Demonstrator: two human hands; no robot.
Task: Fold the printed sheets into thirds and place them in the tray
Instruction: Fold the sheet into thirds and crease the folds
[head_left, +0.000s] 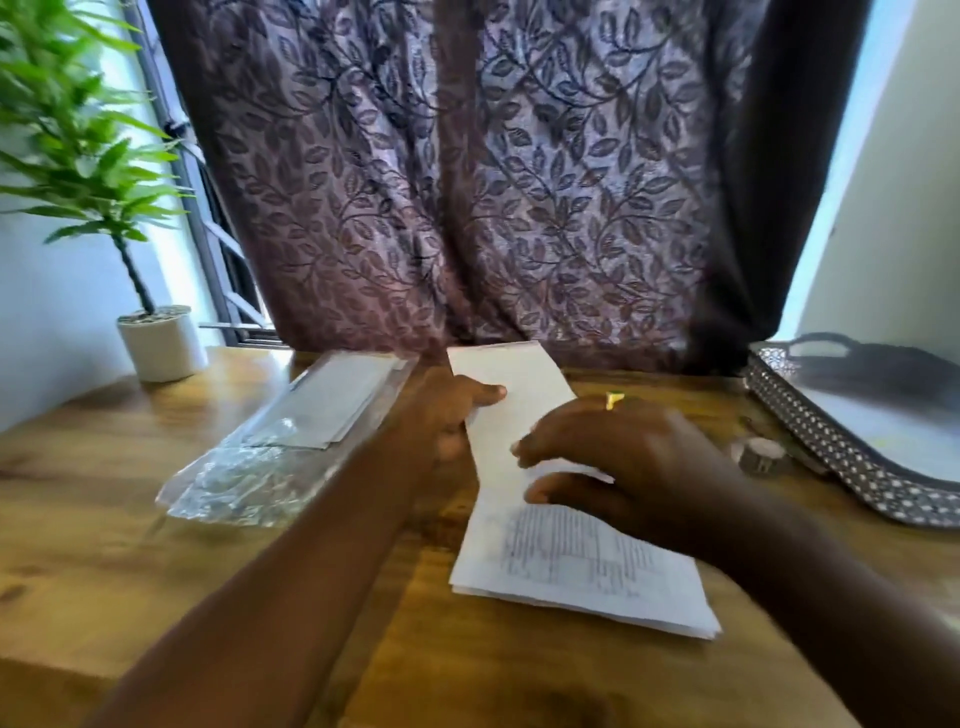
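A stack of printed sheets (576, 566) lies on the wooden table (130, 582) in front of me. A folded white sheet (511, 379) stands up from it, blank side toward me. My left hand (452, 410) holds that sheet at its left edge, thumb on the front. My right hand (623, 457), wearing a yellow ring, lies over the sheet's lower part, its fingers bent onto the paper. The tray (841, 457), silver with a studded rim and a dark handle, sits at the right edge of the table. What lies inside the tray is unclear.
A clear plastic sleeve (291, 441) holding white paper lies to the left. A potted plant (161, 343) stands at the back left corner. A small round metal object (761, 454) sits beside the tray. A patterned curtain (467, 182) hangs behind the table.
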